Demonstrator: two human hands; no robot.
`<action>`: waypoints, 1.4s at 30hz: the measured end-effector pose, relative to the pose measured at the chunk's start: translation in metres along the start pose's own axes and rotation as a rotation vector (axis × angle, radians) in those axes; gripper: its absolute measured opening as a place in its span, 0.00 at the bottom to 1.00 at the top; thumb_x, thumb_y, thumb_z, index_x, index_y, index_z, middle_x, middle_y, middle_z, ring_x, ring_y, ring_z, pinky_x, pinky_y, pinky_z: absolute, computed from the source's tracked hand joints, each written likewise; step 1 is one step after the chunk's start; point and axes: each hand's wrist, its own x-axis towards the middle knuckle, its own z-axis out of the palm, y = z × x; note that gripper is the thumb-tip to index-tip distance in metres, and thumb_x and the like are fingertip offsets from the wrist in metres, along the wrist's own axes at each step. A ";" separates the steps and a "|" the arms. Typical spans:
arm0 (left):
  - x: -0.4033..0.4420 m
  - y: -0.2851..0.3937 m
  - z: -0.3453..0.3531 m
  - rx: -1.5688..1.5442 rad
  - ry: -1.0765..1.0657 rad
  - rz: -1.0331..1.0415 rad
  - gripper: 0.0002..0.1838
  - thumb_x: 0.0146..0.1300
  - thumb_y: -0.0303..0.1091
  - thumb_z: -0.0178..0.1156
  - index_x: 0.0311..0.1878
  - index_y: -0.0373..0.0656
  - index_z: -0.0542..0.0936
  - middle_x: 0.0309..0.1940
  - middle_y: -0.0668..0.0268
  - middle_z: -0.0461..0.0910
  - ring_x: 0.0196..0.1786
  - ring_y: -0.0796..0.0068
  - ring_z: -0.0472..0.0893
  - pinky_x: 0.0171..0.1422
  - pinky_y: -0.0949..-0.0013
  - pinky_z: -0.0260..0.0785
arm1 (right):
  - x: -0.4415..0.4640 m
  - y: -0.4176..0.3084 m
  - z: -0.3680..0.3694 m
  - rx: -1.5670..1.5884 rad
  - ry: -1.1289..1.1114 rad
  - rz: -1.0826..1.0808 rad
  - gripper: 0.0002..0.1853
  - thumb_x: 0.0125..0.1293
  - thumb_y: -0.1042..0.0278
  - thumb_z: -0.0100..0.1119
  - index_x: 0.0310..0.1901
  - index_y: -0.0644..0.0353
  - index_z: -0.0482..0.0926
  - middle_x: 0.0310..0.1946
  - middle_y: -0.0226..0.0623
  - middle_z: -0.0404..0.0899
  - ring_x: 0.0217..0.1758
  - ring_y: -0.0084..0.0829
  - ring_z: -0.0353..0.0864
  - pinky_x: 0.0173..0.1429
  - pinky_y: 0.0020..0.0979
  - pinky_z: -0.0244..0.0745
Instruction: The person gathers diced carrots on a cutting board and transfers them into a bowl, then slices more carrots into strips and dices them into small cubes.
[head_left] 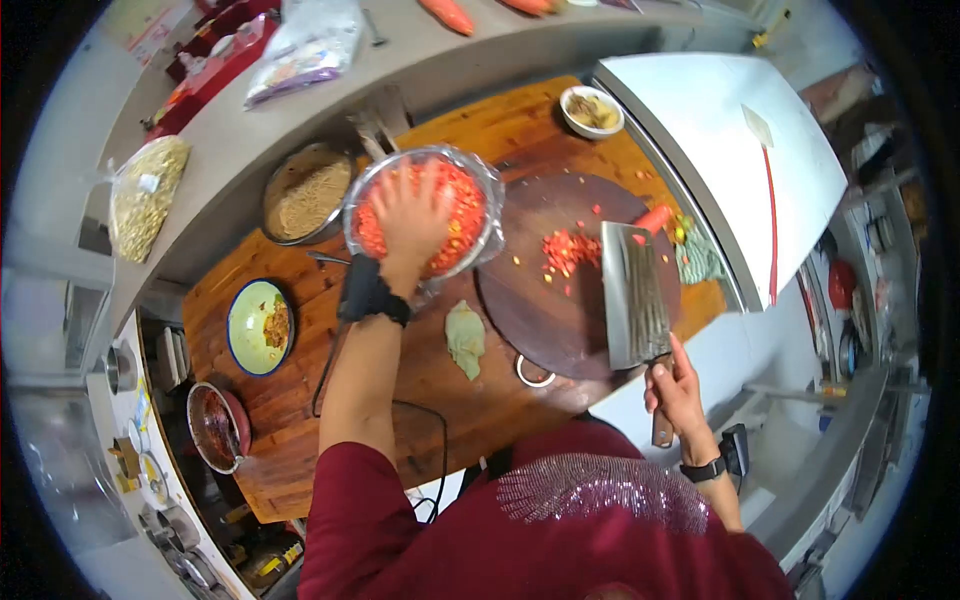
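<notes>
My left hand (412, 225) is spread over a plastic-lined bowl (494, 200) full of chopped red pieces (462, 215), its fingers apart on top of them. At the right, my right hand (677, 392) grips the wooden handle of a broad cleaver (636, 295). The blade is over the right part of a round dark chopping board (530, 310). Chopped red bits (570, 251) lie on the board to the left of the blade, and a larger red piece (654, 219) is by its top corner.
Left of the lined bowl is a pot of brown grains (311, 199). A green bowl (234, 340) and a red bowl (243, 432) stand at the table's left. A pale leaf (465, 340) lies near the board; a small white bowl (592, 111) is at the back.
</notes>
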 end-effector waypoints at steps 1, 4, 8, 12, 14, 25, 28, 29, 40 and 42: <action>0.002 -0.001 0.000 -0.134 0.053 -0.023 0.26 0.65 0.47 0.50 0.64 0.47 0.68 0.66 0.46 0.60 0.68 0.41 0.57 0.70 0.41 0.47 | -0.002 0.014 -0.016 -0.003 0.010 -0.032 0.32 0.70 0.70 0.48 0.72 0.52 0.48 0.26 0.31 0.70 0.16 0.20 0.68 0.20 0.22 0.67; -0.016 0.040 -0.017 -0.515 0.099 0.118 0.27 0.63 0.39 0.53 0.62 0.34 0.65 0.65 0.46 0.60 0.69 0.40 0.56 0.73 0.49 0.48 | -0.018 0.032 -0.041 0.070 0.130 0.056 0.31 0.70 0.69 0.48 0.72 0.50 0.50 0.26 0.30 0.70 0.17 0.20 0.68 0.20 0.22 0.68; -0.078 0.103 -0.004 -0.706 -0.143 0.280 0.37 0.57 0.44 0.62 0.65 0.33 0.61 0.66 0.45 0.58 0.69 0.40 0.55 0.73 0.49 0.47 | -0.027 0.057 -0.057 0.194 0.214 0.097 0.31 0.71 0.69 0.48 0.71 0.49 0.49 0.25 0.31 0.70 0.16 0.21 0.68 0.20 0.24 0.69; -0.098 0.122 0.013 -0.408 -0.410 0.262 0.58 0.40 0.60 0.71 0.68 0.35 0.55 0.69 0.42 0.50 0.70 0.39 0.51 0.72 0.44 0.45 | -0.023 0.071 -0.066 0.231 0.228 0.129 0.31 0.71 0.69 0.48 0.72 0.48 0.49 0.25 0.31 0.70 0.16 0.21 0.69 0.20 0.24 0.70; -0.084 0.128 0.018 -0.265 -0.348 0.237 0.58 0.41 0.62 0.69 0.68 0.34 0.55 0.69 0.41 0.50 0.70 0.37 0.51 0.71 0.42 0.45 | -0.019 0.075 -0.068 0.265 0.206 0.129 0.31 0.71 0.68 0.48 0.72 0.48 0.49 0.25 0.31 0.70 0.16 0.21 0.69 0.19 0.24 0.69; 0.022 0.156 0.092 -0.579 -0.504 0.396 0.43 0.59 0.56 0.57 0.70 0.38 0.56 0.71 0.47 0.51 0.74 0.49 0.50 0.74 0.52 0.43 | -0.004 0.056 -0.084 0.344 0.224 0.123 0.31 0.71 0.69 0.47 0.72 0.50 0.48 0.25 0.32 0.69 0.16 0.21 0.68 0.20 0.24 0.69; 0.040 0.158 0.105 -0.569 -0.530 0.367 0.41 0.62 0.56 0.53 0.70 0.40 0.56 0.71 0.48 0.51 0.74 0.50 0.48 0.75 0.52 0.41 | -0.008 0.064 -0.090 0.323 0.198 0.117 0.30 0.71 0.69 0.47 0.71 0.51 0.50 0.24 0.32 0.69 0.15 0.21 0.68 0.19 0.24 0.69; 0.044 0.157 0.109 -0.577 -0.545 0.341 0.39 0.64 0.55 0.50 0.70 0.39 0.55 0.72 0.49 0.50 0.75 0.52 0.47 0.75 0.53 0.40 | -0.010 0.068 -0.093 0.272 0.164 0.119 0.30 0.71 0.69 0.47 0.71 0.51 0.50 0.24 0.31 0.69 0.15 0.21 0.68 0.19 0.23 0.68; -0.004 0.141 0.060 -0.744 -0.680 0.662 0.39 0.60 0.54 0.56 0.67 0.36 0.61 0.68 0.50 0.59 0.73 0.52 0.55 0.74 0.56 0.45 | 0.020 0.068 -0.074 0.285 0.006 0.177 0.34 0.71 0.68 0.49 0.73 0.49 0.44 0.26 0.30 0.69 0.20 0.21 0.70 0.23 0.23 0.71; -0.005 0.141 0.061 -0.766 -0.635 0.630 0.40 0.59 0.54 0.57 0.66 0.35 0.62 0.68 0.50 0.59 0.72 0.52 0.55 0.74 0.55 0.45 | 0.029 0.065 -0.064 0.264 -0.024 0.179 0.35 0.71 0.68 0.49 0.73 0.50 0.43 0.27 0.30 0.70 0.20 0.21 0.70 0.24 0.23 0.71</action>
